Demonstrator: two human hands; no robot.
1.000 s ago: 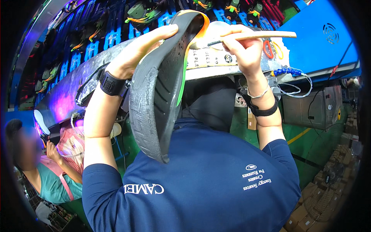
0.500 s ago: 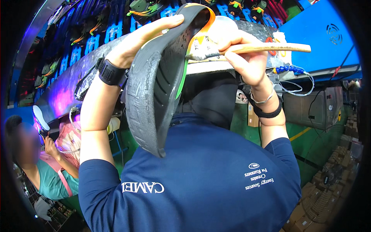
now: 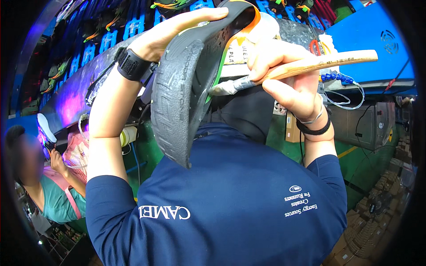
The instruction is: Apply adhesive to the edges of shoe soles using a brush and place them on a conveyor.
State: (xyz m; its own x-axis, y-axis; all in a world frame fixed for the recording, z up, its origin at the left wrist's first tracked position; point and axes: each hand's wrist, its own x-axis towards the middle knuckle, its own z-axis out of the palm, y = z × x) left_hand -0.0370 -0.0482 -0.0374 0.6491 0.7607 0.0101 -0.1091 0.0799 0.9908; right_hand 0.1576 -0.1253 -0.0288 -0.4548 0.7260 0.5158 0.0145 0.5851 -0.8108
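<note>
At far left, a co-worker's hand [image 3: 59,165] holds up a pale-soled shoe part [image 3: 45,128] beside the worktop [image 3: 73,105], whose dark surface catches violet light. Nearer the middle, the person's left hand [image 3: 173,30] grips a black shoe sole [image 3: 177,97] near its upper end, thumb laid along the rim, the other fingers mostly hidden behind it. The sole is raised over the near edge of the worktop, textured outer wall to the left, hollow inner face turned right, its far rim edged in green and orange. At that green edge sit the whitish bristles of a wooden-handled brush [image 3: 306,66], seemingly touching, though the exact contact is hard to tell. The right hand [image 3: 293,86] is closed around the handle, thumb below. Beyond stands a blue machine housing [image 3: 355,44]. The step in hand appears to be brushing a coating along the sole's inner edge; whether the bristles are loaded cannot be told. The next move would seem to call for a light, even stroke along the rim, with the left hand holding the sole steady.
</note>
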